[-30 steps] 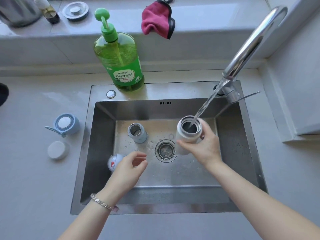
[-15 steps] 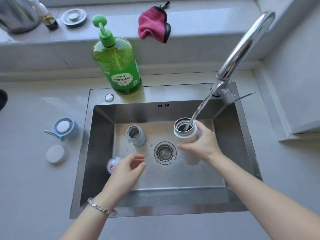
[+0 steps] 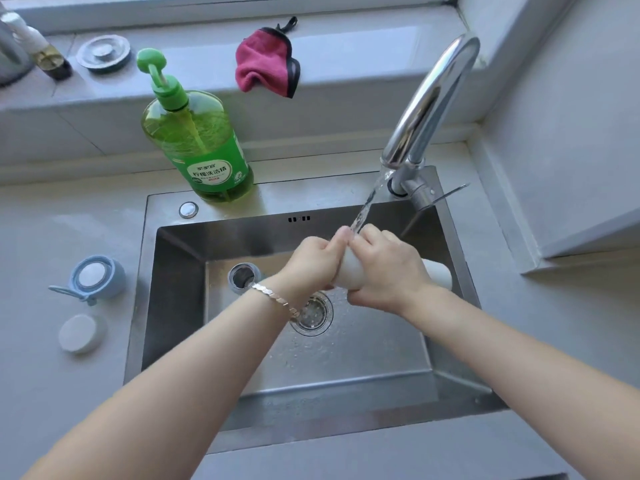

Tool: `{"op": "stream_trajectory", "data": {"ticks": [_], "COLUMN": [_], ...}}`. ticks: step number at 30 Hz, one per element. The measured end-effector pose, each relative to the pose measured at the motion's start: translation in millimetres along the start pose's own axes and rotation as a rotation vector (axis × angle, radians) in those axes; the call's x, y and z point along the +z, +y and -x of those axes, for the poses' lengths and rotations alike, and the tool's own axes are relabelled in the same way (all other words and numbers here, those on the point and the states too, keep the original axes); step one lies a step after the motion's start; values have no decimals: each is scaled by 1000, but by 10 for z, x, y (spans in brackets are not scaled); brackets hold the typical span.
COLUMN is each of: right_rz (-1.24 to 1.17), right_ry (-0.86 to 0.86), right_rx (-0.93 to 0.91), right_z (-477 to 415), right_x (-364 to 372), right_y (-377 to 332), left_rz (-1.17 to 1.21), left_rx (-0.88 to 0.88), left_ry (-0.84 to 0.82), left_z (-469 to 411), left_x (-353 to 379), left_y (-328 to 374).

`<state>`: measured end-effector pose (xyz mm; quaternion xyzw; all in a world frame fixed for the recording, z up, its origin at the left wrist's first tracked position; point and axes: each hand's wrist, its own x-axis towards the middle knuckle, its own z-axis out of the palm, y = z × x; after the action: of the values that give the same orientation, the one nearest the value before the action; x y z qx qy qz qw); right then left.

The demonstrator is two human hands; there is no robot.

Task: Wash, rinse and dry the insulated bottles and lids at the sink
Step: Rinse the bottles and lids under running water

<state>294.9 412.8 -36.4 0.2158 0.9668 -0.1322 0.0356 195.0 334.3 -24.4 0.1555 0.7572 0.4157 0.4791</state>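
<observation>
Both hands hold a white insulated bottle (image 3: 437,273) tipped on its side over the sink (image 3: 446,344), under the running tap. My right hand (image 3: 384,271) wraps its middle; my left hand (image 3: 313,261) covers its mouth end, which is hidden. Water from the faucet (image 3: 426,109) lands where the two hands meet. A second, pale blue bottle (image 3: 242,277) stands upright and open in the basin behind my left wrist. On the counter to the left lie a blue lid with a loop (image 3: 93,278) and a round white lid (image 3: 81,333).
A green pump bottle of dish soap (image 3: 204,147) stands at the sink's back rim. A pink cloth (image 3: 265,65) hangs over the sill ledge, with a metal strainer lid (image 3: 103,51) and a small bottle (image 3: 48,53) further left. The drain (image 3: 313,313) lies below the hands.
My left hand rose from the basin floor and closed over the bottle's mouth. The bottle went from upright to lying sideways. The small red-and-white item at the basin's left is now hidden by my forearm.
</observation>
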Motion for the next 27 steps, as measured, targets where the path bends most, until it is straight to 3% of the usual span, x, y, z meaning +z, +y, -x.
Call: {"op": "stream_trajectory", "data": {"ticks": [2,5,7,9,11,14,15,17,19,21,23,25,27], "right_rz": [-56,-502,-876,-1053,-983,-534,-358,-154,-122,-215,-480,-706,-735], "right_ry": [106,-112,-254,-303,-256,-101,22,295,408,298,6,-172,-247], "right_rx": [-33,125,145,128,124,122,83,-34,-106,-43,147,289,317], "right_z": [2,-34,-38,-15,-14,-43,-51,-42,-6,20,27,23,53], "right_x": [51,-39,-51,-43,-1,7,42,119,162,106,0,19,101], "right_y": [13,47,129,162,138,20,-19,-39,-4,38,100,198,247], "left_rz": [-64,-522,-483,-481,-513,-527,-472,-148,-29,-233,-395,-368,-351], "left_rx": [-26,490,832,1011,961,650,508,153,25,266,494,542,464], "left_ry": [-4,145,80,4,20,112,137,193,178,140,81,110,208], "left_z": [49,104,92,16,-28,-3,-9,-34,-8,60,127,111,88], "left_x": [18,-16,-116,-193,-216,-96,-47,35,57,21,-74,-264,-488], "left_y": [55,-116,-230,-314,-314,-250,-212,-88,-21,-45,-100,-162,-257]}}
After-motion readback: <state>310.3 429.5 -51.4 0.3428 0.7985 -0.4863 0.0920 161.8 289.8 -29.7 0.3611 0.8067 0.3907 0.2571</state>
